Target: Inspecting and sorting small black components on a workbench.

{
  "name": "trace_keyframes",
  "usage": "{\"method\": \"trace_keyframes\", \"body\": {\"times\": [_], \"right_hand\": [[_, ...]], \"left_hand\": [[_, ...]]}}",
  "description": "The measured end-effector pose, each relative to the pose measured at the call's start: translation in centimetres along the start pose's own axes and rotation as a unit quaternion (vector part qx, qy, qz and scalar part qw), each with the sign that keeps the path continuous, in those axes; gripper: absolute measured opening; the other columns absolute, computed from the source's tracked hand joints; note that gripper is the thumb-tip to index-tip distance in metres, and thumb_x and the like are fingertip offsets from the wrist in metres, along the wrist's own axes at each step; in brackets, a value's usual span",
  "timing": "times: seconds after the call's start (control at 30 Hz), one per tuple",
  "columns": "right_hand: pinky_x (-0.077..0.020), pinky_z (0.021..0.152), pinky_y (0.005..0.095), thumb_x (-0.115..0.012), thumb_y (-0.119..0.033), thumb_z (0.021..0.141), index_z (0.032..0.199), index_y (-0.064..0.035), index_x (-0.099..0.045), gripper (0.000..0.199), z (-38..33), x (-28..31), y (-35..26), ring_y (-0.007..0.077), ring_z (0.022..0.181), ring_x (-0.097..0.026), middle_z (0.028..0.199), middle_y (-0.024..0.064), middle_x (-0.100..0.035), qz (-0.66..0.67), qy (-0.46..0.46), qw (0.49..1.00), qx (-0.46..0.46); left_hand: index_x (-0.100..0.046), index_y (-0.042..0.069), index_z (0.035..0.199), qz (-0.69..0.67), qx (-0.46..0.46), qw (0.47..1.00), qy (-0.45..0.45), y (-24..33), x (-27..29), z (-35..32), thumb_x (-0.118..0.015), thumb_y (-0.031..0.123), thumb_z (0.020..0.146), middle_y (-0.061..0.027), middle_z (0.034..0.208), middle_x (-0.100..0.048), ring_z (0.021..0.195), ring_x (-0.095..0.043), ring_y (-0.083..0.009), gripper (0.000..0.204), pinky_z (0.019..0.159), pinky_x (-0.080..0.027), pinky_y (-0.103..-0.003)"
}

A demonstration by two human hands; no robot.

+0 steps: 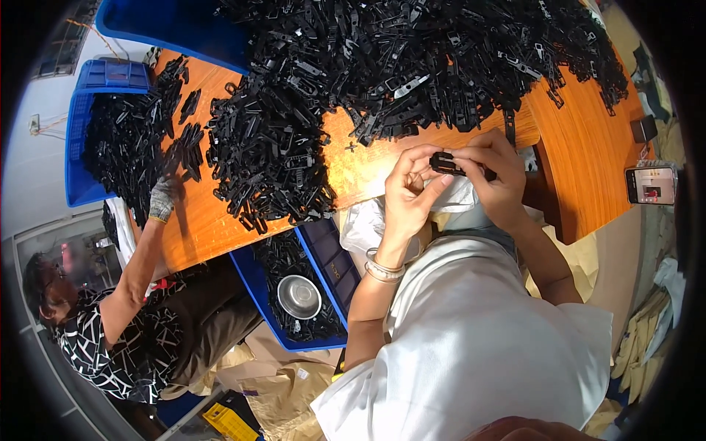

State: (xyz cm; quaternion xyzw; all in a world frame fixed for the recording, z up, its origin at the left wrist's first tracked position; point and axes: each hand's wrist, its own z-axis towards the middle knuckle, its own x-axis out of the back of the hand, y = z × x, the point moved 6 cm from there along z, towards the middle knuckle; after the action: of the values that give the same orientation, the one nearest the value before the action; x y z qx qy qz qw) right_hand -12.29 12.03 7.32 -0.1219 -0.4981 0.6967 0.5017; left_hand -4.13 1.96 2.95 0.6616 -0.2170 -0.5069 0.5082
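Observation:
My left hand point(409, 192) and my right hand point(494, 176) meet in front of my chest, both gripping one small black plastic part point(446, 163) between their fingertips. Silver bangles sit on my left wrist. Just beyond my hands, an orange wooden table point(588, 140) carries a huge heap of the same black plastic parts point(382, 66). A white plastic bag point(368, 224) lies under my hands at the table's edge.
A blue crate point(340, 266) below the table holds black parts and a metal bowl point(298, 296). Another person at the left, wearing a grey glove point(162, 200), reaches to the table. A second blue crate point(77, 132) of parts stands far left. A phone point(651, 184) lies at the right.

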Motion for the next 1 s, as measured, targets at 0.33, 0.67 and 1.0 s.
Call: {"method": "trace_keyframes", "body": {"times": [0.33, 0.67, 1.0], "right_hand": [[-0.0412, 0.066, 0.0258, -0.056, 0.004, 0.069, 0.088, 0.0019, -0.060, 0.019, -1.2, 0.1, 0.6, 0.0196, 0.085, -0.050, 0.104, 0.0104, -0.050, 0.018, -0.075, 0.994, 0.073], [-0.0390, 0.059, 0.0181, -0.054, 0.000, 0.079, 0.090, 0.0058, -0.057, 0.013, -4.0, 0.2, 5.1, 0.0083, 0.074, -0.052, 0.095, 0.0062, -0.053, 0.208, 0.024, 0.948, -0.239], [-0.0367, 0.058, 0.0181, -0.055, -0.002, 0.079, 0.087, 0.0059, -0.059, 0.012, -2.6, -0.6, 5.2, 0.0061, 0.064, -0.046, 0.090, 0.0039, -0.054, 0.211, 0.046, 0.950, -0.227]], "left_hand": [[-0.049, -0.002, 0.104, -0.077, 0.059, 0.993, -0.067, -0.4, 1.4, 0.2, -0.055, -0.002, 0.079, -0.0102, 0.086, -0.062, 0.077, -0.060, -0.0152, 0.026, 0.070, -0.048, -0.026], [-0.057, 0.000, 0.086, 0.625, -0.154, 0.753, 0.136, 4.4, 7.5, 6.6, -0.052, -0.002, 0.072, -0.0153, 0.079, -0.049, 0.065, -0.053, -0.0331, 0.015, 0.059, -0.043, -0.039], [-0.055, -0.003, 0.079, 0.606, -0.208, 0.760, 0.107, 5.6, 8.6, 6.1, -0.056, -0.002, 0.073, -0.0120, 0.073, -0.052, 0.066, -0.054, -0.0258, 0.006, 0.060, -0.042, -0.030]]}}
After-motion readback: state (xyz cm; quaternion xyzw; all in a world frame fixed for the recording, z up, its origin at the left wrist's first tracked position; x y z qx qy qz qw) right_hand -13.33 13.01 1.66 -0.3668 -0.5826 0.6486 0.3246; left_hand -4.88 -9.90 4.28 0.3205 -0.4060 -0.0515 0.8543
